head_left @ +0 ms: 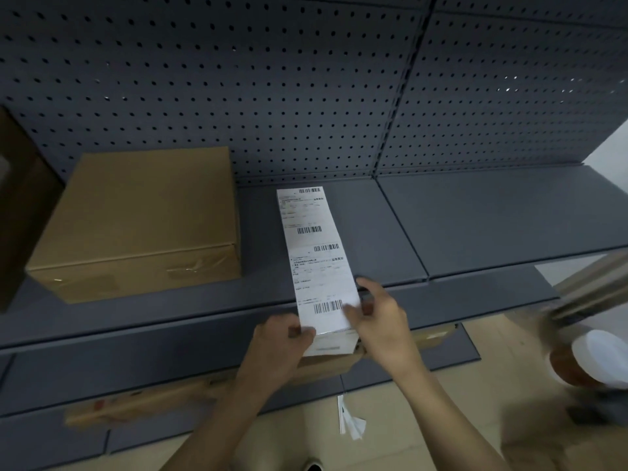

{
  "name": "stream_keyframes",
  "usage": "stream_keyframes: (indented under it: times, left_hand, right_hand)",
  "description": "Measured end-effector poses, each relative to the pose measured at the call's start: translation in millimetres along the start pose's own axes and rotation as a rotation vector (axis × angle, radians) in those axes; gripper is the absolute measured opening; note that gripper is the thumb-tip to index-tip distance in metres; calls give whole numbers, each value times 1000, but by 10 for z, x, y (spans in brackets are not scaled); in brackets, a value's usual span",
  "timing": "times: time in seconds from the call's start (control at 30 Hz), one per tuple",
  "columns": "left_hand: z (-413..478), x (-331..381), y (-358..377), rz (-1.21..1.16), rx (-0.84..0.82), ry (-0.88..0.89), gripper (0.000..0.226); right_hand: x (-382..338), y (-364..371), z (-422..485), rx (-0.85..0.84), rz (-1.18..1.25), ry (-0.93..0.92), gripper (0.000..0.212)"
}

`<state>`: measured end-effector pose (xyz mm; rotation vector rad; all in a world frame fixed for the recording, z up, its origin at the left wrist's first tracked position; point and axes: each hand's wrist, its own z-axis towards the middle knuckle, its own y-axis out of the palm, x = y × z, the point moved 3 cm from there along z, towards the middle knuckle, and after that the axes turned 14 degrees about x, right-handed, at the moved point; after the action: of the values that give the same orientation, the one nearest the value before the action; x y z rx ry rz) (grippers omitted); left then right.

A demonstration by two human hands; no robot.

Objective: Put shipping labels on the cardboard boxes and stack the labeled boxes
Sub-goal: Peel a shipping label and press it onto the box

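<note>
A long white strip of shipping labels (316, 253) with barcodes stretches from my hands up over the grey shelf (475, 215). My left hand (282, 341) pinches the strip's near left corner, and beneath it sits the folded rest of the label stack (334, 345). My right hand (380, 317) pinches the strip's near right edge. A plain brown cardboard box (142, 219), taped at the front, sits on the shelf to the left with no label visible on it.
A grey pegboard wall (306, 96) backs the shelf. A dark brown box (17, 205) stands at the far left edge. Flat cardboard pieces (136, 402) lie on lower shelves. A tape roll (591, 362) and blurred items sit at lower right; paper scraps (351, 423) lie on the floor.
</note>
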<state>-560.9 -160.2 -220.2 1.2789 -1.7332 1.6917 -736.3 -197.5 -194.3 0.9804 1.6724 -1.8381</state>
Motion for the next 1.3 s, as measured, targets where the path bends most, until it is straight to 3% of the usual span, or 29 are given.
stream_keyframes:
  times: [0.2, 0.37, 0.6, 0.73, 0.9, 1.3]
  left_hand:
    - [-106, 118, -189, -398, -46, -135, 18]
    - [-117, 359, -402, -775, -136, -352, 17]
    - [51, 463, -538, -849, -272, -361, 13]
    - [124, 502, -583, -781, -337, -319, 15]
    - [184, 570, -572, -785, -364, -294, 14]
    - [300, 539, -540, -833, -384, -348, 14]
  right_hand:
    - [-154, -185, 83, 35, 546, 149, 31]
    - [-377, -283, 121, -18, 691, 77, 23]
    - [-474, -340, 205, 15, 570, -41, 19]
    - [-582, -464, 137, 220, 158, -355, 17]
    - [-805, -302, 41, -66, 14, -741, 19]
    - [-810, -175, 107, -126, 48, -693, 17]
